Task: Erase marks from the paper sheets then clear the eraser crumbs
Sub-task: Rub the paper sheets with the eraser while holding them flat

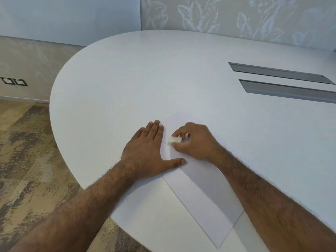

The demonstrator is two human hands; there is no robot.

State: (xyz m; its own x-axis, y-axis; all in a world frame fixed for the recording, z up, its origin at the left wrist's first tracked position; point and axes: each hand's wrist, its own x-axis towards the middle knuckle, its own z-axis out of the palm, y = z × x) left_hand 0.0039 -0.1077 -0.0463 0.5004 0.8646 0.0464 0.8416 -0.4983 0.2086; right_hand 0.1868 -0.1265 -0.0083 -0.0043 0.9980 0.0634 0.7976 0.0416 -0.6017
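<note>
A white paper sheet (pixel 205 195) lies on the white table (pixel 145 79), running from under my hands toward the near edge. My left hand (pixel 147 151) rests flat on the sheet's left side, fingers together and thumb spread out. My right hand (pixel 196 140) pinches a small white eraser (pixel 174 140) between thumb and fingers, its end touching the paper just right of my left fingers. A few tiny dark specks (pixel 164 140) sit on the paper beside the eraser. Whether more sheets lie under this one, I cannot tell.
Two long grey cable slots (pixel 280 72) are set into the tabletop at the right. The table's rounded edge (pixel 52 124) drops to a patterned floor (pixel 27 160) on the left. Wall sockets (pixel 14 81) sit low on the left wall.
</note>
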